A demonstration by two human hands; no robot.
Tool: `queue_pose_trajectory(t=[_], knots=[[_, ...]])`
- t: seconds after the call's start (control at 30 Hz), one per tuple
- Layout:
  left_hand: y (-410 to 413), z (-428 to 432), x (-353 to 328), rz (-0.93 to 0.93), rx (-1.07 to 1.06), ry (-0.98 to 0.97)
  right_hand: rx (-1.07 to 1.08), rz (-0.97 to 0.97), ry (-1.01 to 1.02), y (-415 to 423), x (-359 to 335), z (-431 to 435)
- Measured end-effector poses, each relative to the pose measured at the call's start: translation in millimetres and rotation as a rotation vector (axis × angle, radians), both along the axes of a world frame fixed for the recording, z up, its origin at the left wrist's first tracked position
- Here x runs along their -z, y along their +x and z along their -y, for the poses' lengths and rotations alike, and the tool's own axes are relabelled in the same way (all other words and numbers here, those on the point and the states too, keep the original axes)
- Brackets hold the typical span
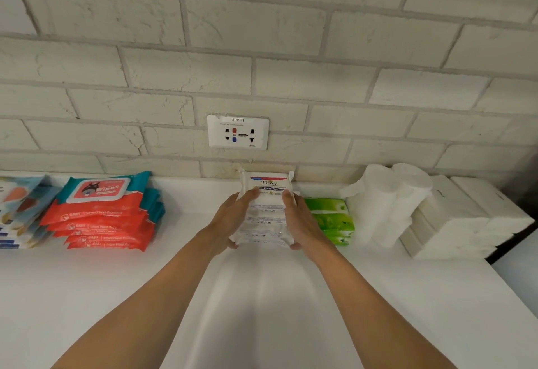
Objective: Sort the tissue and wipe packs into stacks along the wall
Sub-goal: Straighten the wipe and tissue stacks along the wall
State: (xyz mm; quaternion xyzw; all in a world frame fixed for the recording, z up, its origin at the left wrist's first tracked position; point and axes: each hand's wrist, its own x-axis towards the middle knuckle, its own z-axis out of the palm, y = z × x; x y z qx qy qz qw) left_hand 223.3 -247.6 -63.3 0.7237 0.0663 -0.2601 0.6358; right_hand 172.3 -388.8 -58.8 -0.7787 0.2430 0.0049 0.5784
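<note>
I see the white counter point(116, 296) almost clear in front, so I judge the sorting nearly finished. Along its back edge, from right: flat white tissue bricks point(465, 223), soft paper rolls point(390, 202), glossy green packs point(330, 217), then the white Dove stack point(266, 214) under the socket point(238, 132), then well apart the red wipes stack point(102, 217) and blue packs point(20, 211) at the left. My left hand point(233, 220) and right hand point(300, 220) press the two sides of the Dove stack, fingers flat on the crinkly film, gripping it. It touches the wall. What is left, I think, is only to straighten this stack.
</note>
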Motion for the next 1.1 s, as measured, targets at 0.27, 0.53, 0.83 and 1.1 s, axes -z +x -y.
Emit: queue_pose_trajectory(t=[0.27,0.53,0.83,1.1], knots=[[-2,-4,0,0.012,-0.007,0.002,0.007,-0.072,0.064,2,-3,-5],[1,-28,3,0.009,-0.042,-0.004,-0.018,-0.089,0.042,7,-6,-24],[5,-67,0,0.020,-0.107,0.000,-0.126,-0.082,0.119,19,2,-61],[8,-89,-2,0.020,-0.163,-0.007,-0.129,-0.064,0.129,28,4,-87]])
